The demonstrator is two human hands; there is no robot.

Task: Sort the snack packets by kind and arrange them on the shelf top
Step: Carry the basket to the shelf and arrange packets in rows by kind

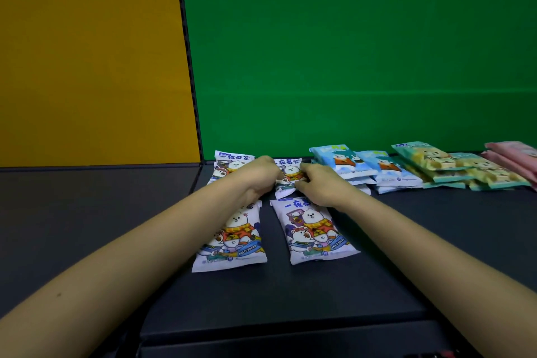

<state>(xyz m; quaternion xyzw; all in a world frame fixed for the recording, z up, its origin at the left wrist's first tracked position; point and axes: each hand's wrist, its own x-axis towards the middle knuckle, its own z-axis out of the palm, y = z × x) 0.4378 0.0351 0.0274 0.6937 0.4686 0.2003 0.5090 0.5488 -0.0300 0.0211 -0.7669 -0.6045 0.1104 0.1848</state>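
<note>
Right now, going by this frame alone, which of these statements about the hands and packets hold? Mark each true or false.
1. The left hand and right hand hold the same white bear packet. True.
2. The pink packets lie at the far left. False: they are at the far right.
3. The front-left bear packet and front-right bear packet lie flat, side by side, apart. True.
4. The light blue packets are stacked on the teal packets. False: they lie beside them.
5. The back wall is red. False: the wall is green.
</note>
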